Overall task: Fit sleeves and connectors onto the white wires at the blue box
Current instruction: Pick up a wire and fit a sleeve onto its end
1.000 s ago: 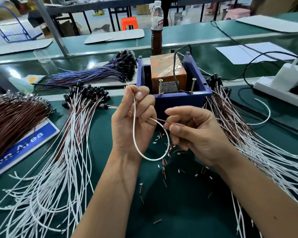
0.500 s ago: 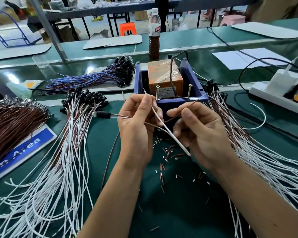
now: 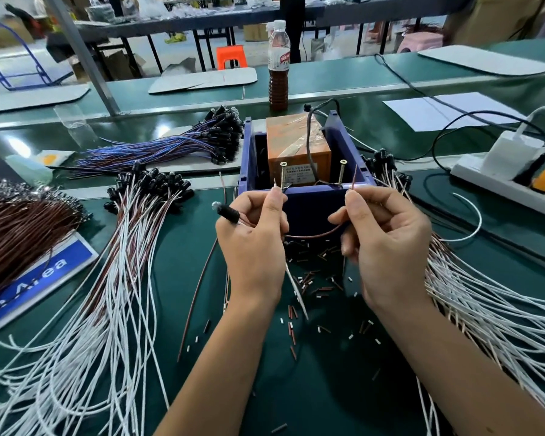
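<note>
My left hand pinches a white wire end between thumb and forefinger, right at the near rim of the blue box. A black connector sticks out from the back of that hand. The white wire trails down between my wrists. My right hand pinches a brown wire, whose tip points up by the box rim. The brown wire sags in a loop between both hands. Two screws stand upright inside the box, in front of an orange block.
White-and-brown wire bundles with black connectors fan out at left, and another bundle at right. Cut insulation bits litter the green mat. A blue-wire bundle, a bottle and a power strip lie behind.
Both hands have risen to the box's near rim and moved apart. The wire ends now point upward, and the brown wire hangs looped between them.
</note>
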Motion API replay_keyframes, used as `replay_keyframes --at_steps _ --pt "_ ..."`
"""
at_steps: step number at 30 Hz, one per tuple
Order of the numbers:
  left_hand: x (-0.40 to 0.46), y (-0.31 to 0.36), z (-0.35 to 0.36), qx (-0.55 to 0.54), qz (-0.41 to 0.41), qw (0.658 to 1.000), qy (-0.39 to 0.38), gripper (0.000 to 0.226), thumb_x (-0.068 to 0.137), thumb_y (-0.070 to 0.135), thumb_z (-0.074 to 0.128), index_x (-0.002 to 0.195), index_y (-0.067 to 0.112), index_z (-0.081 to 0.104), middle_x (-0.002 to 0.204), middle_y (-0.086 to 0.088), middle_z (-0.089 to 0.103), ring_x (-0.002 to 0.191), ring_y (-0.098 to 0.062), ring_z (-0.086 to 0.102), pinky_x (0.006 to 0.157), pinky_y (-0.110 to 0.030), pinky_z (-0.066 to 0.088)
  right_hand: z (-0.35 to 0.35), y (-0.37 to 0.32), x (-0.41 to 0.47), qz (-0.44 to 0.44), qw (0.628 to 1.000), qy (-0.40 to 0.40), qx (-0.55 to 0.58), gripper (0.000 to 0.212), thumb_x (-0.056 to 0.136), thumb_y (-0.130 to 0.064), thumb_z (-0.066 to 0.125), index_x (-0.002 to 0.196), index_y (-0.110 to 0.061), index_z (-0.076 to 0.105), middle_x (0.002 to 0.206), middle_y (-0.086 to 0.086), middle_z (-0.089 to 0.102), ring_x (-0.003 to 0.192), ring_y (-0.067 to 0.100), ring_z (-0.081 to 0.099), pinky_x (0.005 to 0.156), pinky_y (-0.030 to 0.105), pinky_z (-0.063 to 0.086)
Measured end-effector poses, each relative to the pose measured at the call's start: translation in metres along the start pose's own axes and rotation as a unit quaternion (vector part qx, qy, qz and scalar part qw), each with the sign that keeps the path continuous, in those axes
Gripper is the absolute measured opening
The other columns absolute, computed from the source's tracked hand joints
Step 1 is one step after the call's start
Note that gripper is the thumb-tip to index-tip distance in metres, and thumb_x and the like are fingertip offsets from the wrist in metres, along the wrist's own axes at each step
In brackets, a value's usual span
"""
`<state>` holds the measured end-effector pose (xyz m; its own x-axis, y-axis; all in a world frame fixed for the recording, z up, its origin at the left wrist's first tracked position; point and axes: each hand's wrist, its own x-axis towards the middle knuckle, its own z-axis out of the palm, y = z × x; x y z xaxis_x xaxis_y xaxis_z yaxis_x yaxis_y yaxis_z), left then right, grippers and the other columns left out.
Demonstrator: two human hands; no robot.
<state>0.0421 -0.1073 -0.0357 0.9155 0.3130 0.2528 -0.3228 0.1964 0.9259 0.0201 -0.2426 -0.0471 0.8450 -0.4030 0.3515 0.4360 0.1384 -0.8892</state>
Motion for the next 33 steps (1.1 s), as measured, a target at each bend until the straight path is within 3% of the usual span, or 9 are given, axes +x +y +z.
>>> replay_keyframes --at_steps 8,12,20,27,33 --pt "0.001 0.002 0.005 0.036 0.011 0.999 0.024 0.023 0.094 0.025 0.064 0.073 0.016 0.067 0.055 0.007 0.049 0.051 -0.012 0.038 0.049 -0.024 0.031 -0.001 0.003 0.004 0.013 1.0 0.007 -0.026 0.018 0.099 -0.015 0.069 0.082 -0.02 0.071 0.073 0.011 0.075 0.037 0.017 0.048 0.04 0.019 0.038" --pt "-0.002 0.001 0.006 0.034 0.009 0.999 0.027 0.019 0.09 0.019 0.056 0.076 0.019 0.069 0.056 0.004 0.047 0.052 -0.017 0.035 0.051 -0.028 0.027 -0.003 0.004 0.007 0.013 0.999 0.008 -0.034 0.016 0.099 -0.015 0.069 0.084 -0.015 0.07 0.072 0.011 0.075 0.036 0.016 0.048 0.04 0.019 0.037" --pt "-0.006 0.003 0.011 0.056 0.059 0.996 0.048 0.007 0.096 0.005 0.06 0.092 0.007 0.066 0.056 0.004 0.06 0.05 -0.008 0.053 0.051 -0.018 0.042 -0.004 0.005 0.008 0.008 0.999 0.004 -0.036 0.016 0.098 -0.016 0.069 0.082 -0.014 0.07 0.069 0.011 0.073 0.035 0.016 0.048 0.04 0.018 0.036" --pt "-0.008 0.004 0.012 0.08 0.095 0.99 0.066 0.007 0.096 0.003 0.065 0.089 0.004 0.065 0.062 0.001 0.069 0.061 -0.013 0.068 0.067 -0.024 0.052 -0.005 0.003 0.009 -0.02 0.998 0.0 -0.056 0.014 0.099 -0.015 0.071 0.084 -0.018 0.071 0.069 0.009 0.073 0.036 0.017 0.049 0.042 0.019 0.039" --pt "-0.008 0.005 0.011 0.083 0.097 0.989 0.072 0.01 0.097 0.005 0.065 0.088 0.009 0.065 0.064 0.002 0.071 0.065 -0.015 0.07 0.071 -0.029 0.055 -0.006 0.003 0.006 -0.042 0.997 -0.014 -0.07 0.005 0.1 -0.015 0.07 0.099 -0.016 0.075 0.071 0.008 0.074 0.038 0.018 0.051 0.043 0.021 0.042"
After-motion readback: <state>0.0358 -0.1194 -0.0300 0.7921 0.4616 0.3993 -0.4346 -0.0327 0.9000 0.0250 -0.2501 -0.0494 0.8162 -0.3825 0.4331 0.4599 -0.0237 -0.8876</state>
